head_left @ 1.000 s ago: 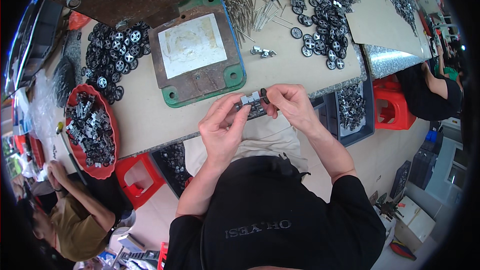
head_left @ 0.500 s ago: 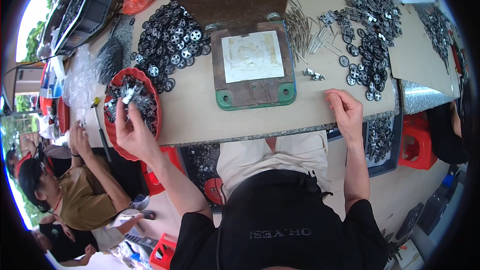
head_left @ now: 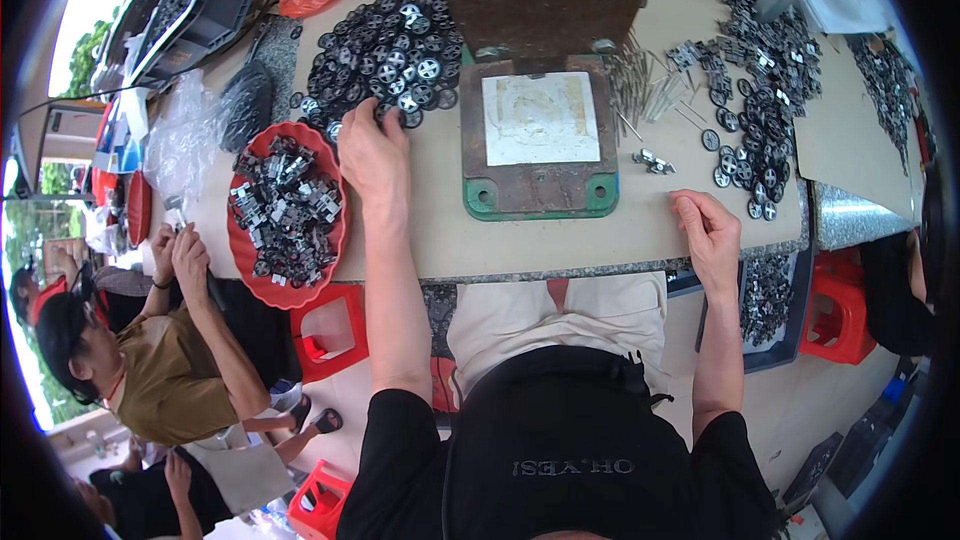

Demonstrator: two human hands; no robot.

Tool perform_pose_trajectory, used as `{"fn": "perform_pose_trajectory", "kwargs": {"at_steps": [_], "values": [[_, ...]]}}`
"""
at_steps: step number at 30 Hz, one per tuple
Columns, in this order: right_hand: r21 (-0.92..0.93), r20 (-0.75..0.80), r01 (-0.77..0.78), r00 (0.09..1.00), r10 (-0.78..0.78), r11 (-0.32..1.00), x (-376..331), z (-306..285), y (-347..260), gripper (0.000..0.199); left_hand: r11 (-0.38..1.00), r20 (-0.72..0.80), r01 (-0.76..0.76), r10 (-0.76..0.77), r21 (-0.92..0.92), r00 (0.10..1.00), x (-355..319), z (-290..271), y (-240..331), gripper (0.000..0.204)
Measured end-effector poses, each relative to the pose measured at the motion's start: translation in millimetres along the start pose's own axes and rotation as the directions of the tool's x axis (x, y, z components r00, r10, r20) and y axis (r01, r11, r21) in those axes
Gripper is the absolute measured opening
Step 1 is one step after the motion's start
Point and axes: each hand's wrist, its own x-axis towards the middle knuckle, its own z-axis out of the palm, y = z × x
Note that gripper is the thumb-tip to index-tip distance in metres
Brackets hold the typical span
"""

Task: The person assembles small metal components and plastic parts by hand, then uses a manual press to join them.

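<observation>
My left hand (head_left: 375, 162) is at the near edge of a pile of small black and silver spoked wheels (head_left: 385, 60). Its fingers curl down among them; what lies between the fingertips is hidden. Just left of that wrist, a red scalloped bowl (head_left: 341, 232) holds many small silver and black parts (head_left: 285, 205). My right hand (head_left: 712, 235) hovers by the table's near edge, fingers curled and thumb against them; I cannot make out anything inside. Beyond it lie a few small silver parts (head_left: 655, 162). Centred before me is a green-edged metal press base (head_left: 540, 198) with a white pad (head_left: 540, 120).
A brown metal plate (head_left: 545, 0) overhangs the base. Thin metal rods (head_left: 630, 85), more wheels (head_left: 755, 155) and silver parts (head_left: 770, 45) lie to the right. Clear plastic bags (head_left: 185, 140) lie at left, where a co-worker (head_left: 170, 370) sits. Red stools (head_left: 835, 295) stand below.
My left hand has moved from above the red bowl, where it pinched a small silver part, right and away from me to the wheels. My right hand stays nearly in place; the view has shifted.
</observation>
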Motion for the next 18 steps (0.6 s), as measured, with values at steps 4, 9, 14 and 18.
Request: {"fn": "perform_pose_trajectory", "kwargs": {"at_steps": [4, 9, 14, 18], "values": [[0.022, -0.027, -0.023, 0.999, 0.024, 0.999, -2, -1, 9, 0.014, 0.995, -0.086, -0.092, 0.089, -0.025, 0.992, -11, -22, 13, 0.022], [0.057, 0.015, -0.091, 0.996, 0.090, 0.994, -3, -9, 16, 0.015, 0.998, -0.183, -0.059, 0.060, 0.011, 0.981, -24, -82, -13, 0.014], [0.026, 0.013, -0.122, 0.992, 0.122, 0.992, 0, -8, 16, 0.017, 0.985, -0.146, 0.159, -0.149, 0.064, 0.978, -31, -119, -73, 0.019], [0.007, -0.008, -0.098, 0.995, 0.098, 0.995, 1, -6, 20, 0.020, 0.965, -0.077, 0.257, -0.253, 0.053, 0.964, -31, -121, -85, 0.020]]}}
